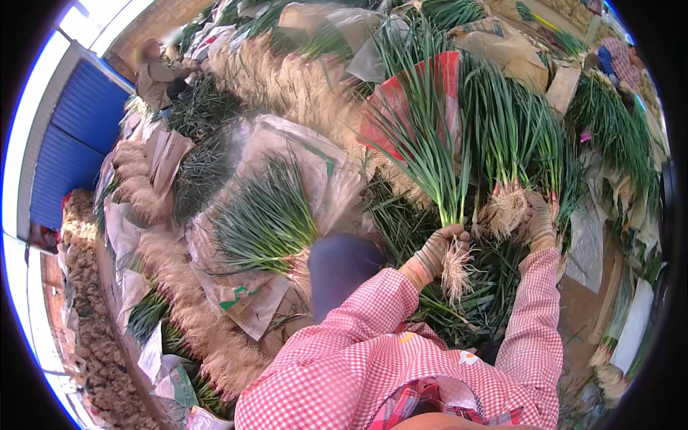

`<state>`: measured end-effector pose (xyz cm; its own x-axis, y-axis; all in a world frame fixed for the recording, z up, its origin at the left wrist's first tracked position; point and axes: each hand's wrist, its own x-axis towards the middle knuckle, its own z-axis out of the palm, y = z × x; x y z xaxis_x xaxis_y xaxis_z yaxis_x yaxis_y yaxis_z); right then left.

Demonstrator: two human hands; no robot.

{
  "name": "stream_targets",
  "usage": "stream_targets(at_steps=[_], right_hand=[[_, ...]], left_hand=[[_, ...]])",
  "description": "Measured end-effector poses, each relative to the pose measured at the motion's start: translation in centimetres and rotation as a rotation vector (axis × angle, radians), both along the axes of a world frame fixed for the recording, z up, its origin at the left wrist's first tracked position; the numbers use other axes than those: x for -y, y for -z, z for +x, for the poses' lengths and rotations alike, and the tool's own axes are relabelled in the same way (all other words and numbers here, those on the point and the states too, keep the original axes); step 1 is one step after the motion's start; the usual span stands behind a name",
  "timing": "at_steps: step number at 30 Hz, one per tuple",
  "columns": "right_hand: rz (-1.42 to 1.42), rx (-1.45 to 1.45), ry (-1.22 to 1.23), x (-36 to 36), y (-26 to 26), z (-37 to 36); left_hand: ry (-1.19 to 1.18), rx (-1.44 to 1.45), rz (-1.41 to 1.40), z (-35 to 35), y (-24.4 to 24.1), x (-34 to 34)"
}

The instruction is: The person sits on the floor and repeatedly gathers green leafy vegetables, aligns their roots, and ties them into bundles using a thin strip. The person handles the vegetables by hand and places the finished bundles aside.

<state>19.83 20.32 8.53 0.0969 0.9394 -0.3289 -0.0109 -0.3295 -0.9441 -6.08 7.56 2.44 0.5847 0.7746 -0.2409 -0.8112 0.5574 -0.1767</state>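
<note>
My left hand (438,250), in a striped work glove, is closed around the lower stems of a bunch of long green onion-like plants (438,161), their pale roots hanging below the fist. My right hand (537,215), gloved too, is at the roots of a larger green bunch (505,129); its fingers are partly hidden, so its hold cannot be told. Another bunch (269,215) lies to the left on plastic sheeting (344,188), roots by my knee. A red sack (379,123) is behind the held bunch.
Loose green leaves (484,290) cover the ground below my hands. Long rows of bundled roots (199,317) run along the left and far side (301,86). One person (156,75) crouches at the upper left, another (618,59) is at the upper right. Plastic sheet (586,252) lies at right.
</note>
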Motion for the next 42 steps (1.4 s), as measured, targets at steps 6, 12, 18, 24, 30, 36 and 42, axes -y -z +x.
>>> stream_targets(at_steps=[6,12,18,24,30,36,42], right_hand=[[0.123,-0.05,0.126,1.7,-0.2,3.1],[-0.275,-0.109,-0.157,15.0,0.6,-7.1],[0.012,0.96,-0.299,18.7,4.9,-9.0],[-0.199,1.136,0.093,19.3,8.2,3.6],[0.139,0.546,-0.18,18.9,5.3,-3.0],[0.066,-0.837,-0.168,17.8,3.7,-12.1],[0.517,0.812,-0.283,20.5,3.3,-9.3]], left_hand=[[-0.039,-0.543,0.223,-0.8,-1.4,0.1],[0.031,-0.391,0.229,1.9,1.7,1.7],[-0.018,-0.28,-0.106,4.2,3.7,3.3],[-0.104,-0.424,0.022,2.2,-0.8,4.8],[0.068,-0.274,-0.042,2.7,2.8,6.3],[0.062,-0.093,-0.133,1.4,-1.4,7.3],[-0.047,-0.123,-0.226,2.0,-2.7,8.9]])
